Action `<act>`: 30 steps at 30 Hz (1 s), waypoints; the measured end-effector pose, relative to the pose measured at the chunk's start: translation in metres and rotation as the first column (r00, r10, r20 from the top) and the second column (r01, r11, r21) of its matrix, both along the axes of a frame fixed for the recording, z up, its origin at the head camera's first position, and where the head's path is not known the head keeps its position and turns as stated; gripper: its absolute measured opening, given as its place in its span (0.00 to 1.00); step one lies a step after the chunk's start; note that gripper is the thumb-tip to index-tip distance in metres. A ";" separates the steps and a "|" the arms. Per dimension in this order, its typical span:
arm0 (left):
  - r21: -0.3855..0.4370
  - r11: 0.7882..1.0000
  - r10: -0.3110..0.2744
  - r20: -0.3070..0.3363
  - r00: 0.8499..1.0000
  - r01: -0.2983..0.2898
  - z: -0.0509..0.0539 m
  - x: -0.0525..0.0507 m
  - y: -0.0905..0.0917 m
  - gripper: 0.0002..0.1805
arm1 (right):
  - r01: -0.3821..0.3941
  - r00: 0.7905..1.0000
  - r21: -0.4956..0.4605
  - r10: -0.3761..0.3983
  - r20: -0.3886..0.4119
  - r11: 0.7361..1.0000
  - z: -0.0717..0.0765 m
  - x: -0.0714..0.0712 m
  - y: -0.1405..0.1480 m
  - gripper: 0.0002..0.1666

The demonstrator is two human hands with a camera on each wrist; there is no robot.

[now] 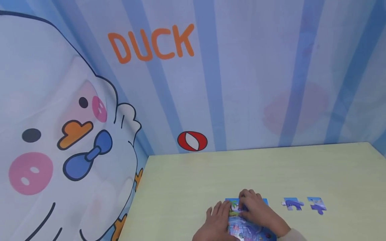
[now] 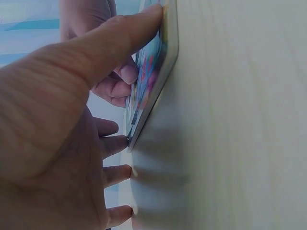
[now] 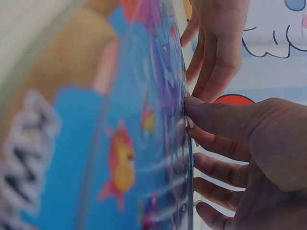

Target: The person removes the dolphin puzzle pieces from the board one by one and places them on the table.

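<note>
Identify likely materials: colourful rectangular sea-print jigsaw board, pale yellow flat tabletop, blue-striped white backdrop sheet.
Colourful rectangular jigsaw board: probably cardboard, glossy; pale reflections streak the print.
Pale yellow tabletop: wood or wood-look laminate, low sheen; faint grain lines show.
Blue-striped backdrop sheet: likely printed fabric, matte; soft creases show, though thin plastic is possible.

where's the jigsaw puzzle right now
In the head view, the jigsaw puzzle lies bottom, right of centre, on the table, the left hand at its left edge, the right hand over its upper part.
</note>
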State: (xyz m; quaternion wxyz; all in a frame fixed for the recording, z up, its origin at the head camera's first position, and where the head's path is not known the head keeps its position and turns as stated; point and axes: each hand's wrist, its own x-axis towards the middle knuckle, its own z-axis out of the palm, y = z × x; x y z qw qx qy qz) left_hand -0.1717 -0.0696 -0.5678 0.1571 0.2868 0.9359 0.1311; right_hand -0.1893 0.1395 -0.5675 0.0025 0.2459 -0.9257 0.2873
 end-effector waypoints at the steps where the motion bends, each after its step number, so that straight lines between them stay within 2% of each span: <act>1: 0.002 1.000 0.004 0.007 1.000 -0.004 0.000 -0.001 0.000 0.62 | 0.000 1.000 -0.001 0.000 0.000 1.000 0.000 0.000 0.000 0.14; 8: 0.008 1.000 0.021 0.003 1.000 -0.021 -0.001 0.000 0.001 0.63 | -0.012 1.000 0.020 0.012 0.007 1.000 0.000 -0.002 0.001 0.15; 14: 0.053 0.998 0.028 0.018 0.999 -0.028 0.002 0.002 0.001 0.65 | -0.041 0.999 0.041 0.040 0.008 0.998 0.001 -0.003 0.002 0.15; 30: 0.073 0.996 0.048 0.061 0.997 -0.052 -0.001 0.001 0.001 0.66 | -0.027 1.000 -0.033 0.027 0.015 0.999 0.004 -0.001 0.002 0.16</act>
